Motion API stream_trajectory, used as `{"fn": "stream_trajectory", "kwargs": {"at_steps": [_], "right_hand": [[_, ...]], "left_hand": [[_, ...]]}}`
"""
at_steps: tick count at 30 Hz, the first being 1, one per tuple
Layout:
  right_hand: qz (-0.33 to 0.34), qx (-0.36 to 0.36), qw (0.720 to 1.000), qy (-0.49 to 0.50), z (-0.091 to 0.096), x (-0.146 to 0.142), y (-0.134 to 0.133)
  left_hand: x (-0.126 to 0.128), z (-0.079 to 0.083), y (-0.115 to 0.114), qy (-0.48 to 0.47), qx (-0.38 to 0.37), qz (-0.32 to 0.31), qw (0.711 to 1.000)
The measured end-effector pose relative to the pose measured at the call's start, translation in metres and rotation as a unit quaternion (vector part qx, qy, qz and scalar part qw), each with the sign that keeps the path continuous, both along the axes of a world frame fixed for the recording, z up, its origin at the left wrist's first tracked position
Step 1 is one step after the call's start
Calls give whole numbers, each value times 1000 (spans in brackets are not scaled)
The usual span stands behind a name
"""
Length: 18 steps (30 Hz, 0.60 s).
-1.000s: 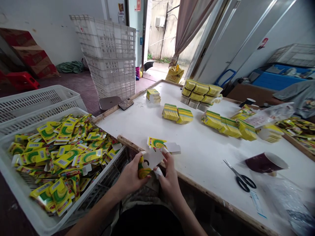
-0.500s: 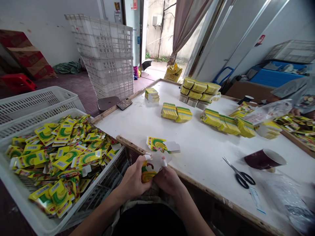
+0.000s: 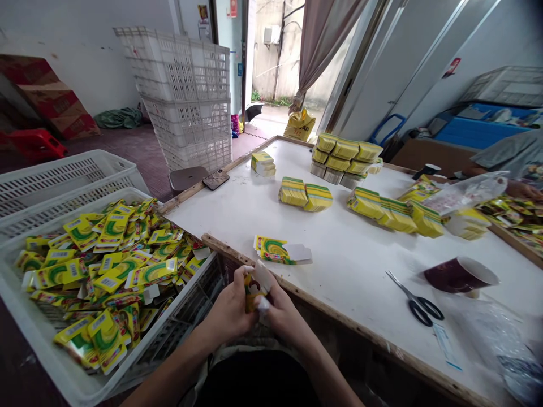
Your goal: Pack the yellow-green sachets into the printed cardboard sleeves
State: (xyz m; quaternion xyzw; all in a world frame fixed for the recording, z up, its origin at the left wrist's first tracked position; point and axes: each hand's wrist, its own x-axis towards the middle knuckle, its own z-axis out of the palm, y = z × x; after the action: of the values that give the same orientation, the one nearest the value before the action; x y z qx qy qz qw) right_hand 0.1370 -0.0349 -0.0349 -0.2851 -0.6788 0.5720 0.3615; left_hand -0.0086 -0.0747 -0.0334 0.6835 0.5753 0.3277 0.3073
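Two bare hands close together just below the near edge of the table [image 3: 339,260], both closed on one small yellow-and-green carton [image 3: 253,289]. Left hand [image 3: 231,310] wrapped round the carton's left side, thumb up top. Right hand [image 3: 285,315] pinching the right side, with a white flap of the carton standing up above the fingers. Carton held in the air between the two hands, off the table and over the lap.

Just beyond the hands, on the table near its front edge, a short pile of flat cartons [image 3: 275,249] with white flaps pointing right. To the left, beside the table's near corner, a white slatted crate [image 3: 51,362] heaped with loose cartons [image 3: 110,260] of the same print.

Farther across the table, banded bundles [image 3: 305,195] in rows, with more of them stacked near the far edge. Well apart to the right of the hands, black-handled scissors [image 3: 418,308] lying flat, blades pointing left. Just beyond those, a dark cup [image 3: 460,276] with a white inside. Clear plastic bag [image 3: 500,339] toward the near right corner.

Past the table's left edge, a phone [image 3: 216,179] on a small stool and a tall stack of white crates [image 3: 186,102]. At the far right — another person's grey sleeve [image 3: 509,152], partly cut off by the frame.
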Motion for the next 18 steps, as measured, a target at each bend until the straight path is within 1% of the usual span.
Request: {"fn": "stream_trajectory", "kwargs": {"at_steps": [2,3,5,6,8,9,10,13,15,18], "right_hand": [[2,105,993,-48,-3,0,-2],[1,141,988,-67,-5,0,-3],[-20,175,981,-83,-11,-1,-1],[-48,181,979,-86,-15,-1,1],[-108,195,970,-93,-22,1,6],[-122,208,965,-101,-25,4,8],[-119,224,961,-114,-27,6,10],[-51,258,950,-169,-28,13,14],[-20,256,947,-192,-23,16,16],[6,244,955,-167,-10,20,20]], "left_hand": [[-2,-8,2,3,6,-8,1000],[-3,-13,3,17,18,-6,1000],[-6,-18,3,58,48,14,997],[-9,-18,3,78,57,27,995],[-14,-13,2,112,49,50,991],[-16,-8,2,126,38,56,990],[-18,-3,2,135,26,56,989],[-24,12,2,134,13,35,990],[-26,19,1,125,16,23,992],[-31,25,1,105,5,18,994]]}}
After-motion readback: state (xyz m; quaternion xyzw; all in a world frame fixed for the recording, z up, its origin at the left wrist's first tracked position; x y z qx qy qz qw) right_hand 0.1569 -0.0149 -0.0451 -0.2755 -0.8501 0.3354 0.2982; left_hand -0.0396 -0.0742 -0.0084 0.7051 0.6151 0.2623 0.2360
